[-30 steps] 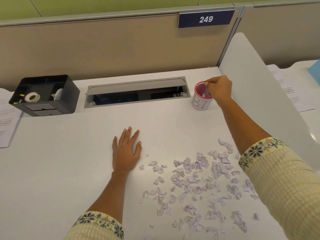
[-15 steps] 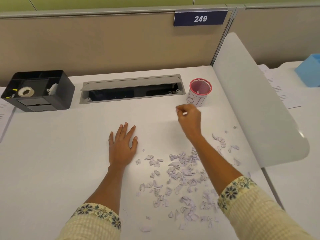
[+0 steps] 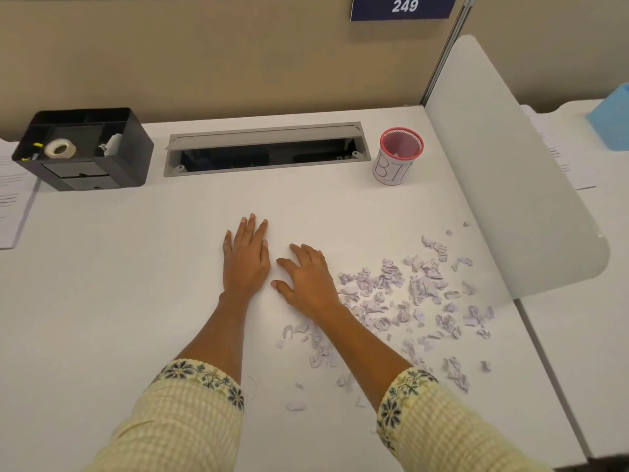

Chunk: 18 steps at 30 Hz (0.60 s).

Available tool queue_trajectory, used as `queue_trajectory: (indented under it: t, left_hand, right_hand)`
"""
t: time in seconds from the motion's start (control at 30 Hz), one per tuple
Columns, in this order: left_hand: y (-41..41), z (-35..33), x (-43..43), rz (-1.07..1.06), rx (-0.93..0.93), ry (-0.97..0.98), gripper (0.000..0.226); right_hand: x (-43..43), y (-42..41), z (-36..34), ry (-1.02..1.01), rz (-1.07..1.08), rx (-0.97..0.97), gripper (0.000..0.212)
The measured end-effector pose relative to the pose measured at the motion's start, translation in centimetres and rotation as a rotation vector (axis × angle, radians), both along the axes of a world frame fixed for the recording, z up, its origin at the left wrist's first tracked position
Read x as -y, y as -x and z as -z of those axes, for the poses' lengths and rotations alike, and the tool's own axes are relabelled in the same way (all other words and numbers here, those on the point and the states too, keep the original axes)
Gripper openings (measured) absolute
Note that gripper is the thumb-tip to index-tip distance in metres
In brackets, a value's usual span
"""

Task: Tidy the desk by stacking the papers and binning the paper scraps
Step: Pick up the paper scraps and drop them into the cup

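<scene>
left hand point(image 3: 246, 260) flat on desk point(image 3: 136, 284) | right hand point(image 3: 308, 279) splayed beside paper scraps point(image 3: 391, 294) | both grips wide, empty

A single head-worn view looks forward and steeply down, close over the desk point(image 3: 136, 301) toward its back partition point(image 3: 204, 63).

A white desk point(image 3: 136, 301) is seen, with a grey cable hatch point(image 3: 265, 131) set into it near the back. A black organiser point(image 3: 112, 165) is placed at the back left corner. A pink-rimmed cup point(image 3: 394, 165) marked "BIN" is stood at the back right, just beside the hatch. Crumpled paper scraps point(image 3: 401, 294) are scattered over the right half — loosely, well apart from the cup. Two hands are laid on the bare middle — the left hand point(image 3: 245, 257) flat, the right hand point(image 3: 308, 277) with fingers spread, at the scraps' left edge.
</scene>
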<state>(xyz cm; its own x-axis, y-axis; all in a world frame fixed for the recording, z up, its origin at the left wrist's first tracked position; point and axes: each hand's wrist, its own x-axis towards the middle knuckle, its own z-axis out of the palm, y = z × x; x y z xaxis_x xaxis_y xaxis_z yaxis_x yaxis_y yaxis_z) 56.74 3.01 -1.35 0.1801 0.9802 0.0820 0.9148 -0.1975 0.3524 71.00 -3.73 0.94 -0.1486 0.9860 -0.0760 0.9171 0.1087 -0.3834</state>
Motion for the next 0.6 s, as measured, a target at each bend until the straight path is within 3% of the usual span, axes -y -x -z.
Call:
queue_trajectory:
  t: [0.17, 0.27, 0.37, 0.6]
  left_hand:
    - [0.2, 0.0, 0.5, 0.014, -0.055, 0.022, 0.049]
    - [0.4, 0.0, 1.2, 0.017, -0.066, 0.029, 0.05]
    - [0.6, -0.1, 1.8, 0.02, -0.071, 0.031, 0.05]
    - [0.5, -0.2, 2.6, 0.017, -0.079, 0.027, 0.05]
  right_hand:
    - [1.5, 0.1, 0.3, -0.053, -0.089, 0.012, 0.037]
    - [2.3, -0.9, 0.4, -0.214, -0.165, 0.019, 0.027]
    - [2.7, -2.3, 0.4, -0.307, -0.195, 0.065, 0.035]
    - [3.3, -5.9, 0.2, -0.15, -0.157, 0.303, 0.04]
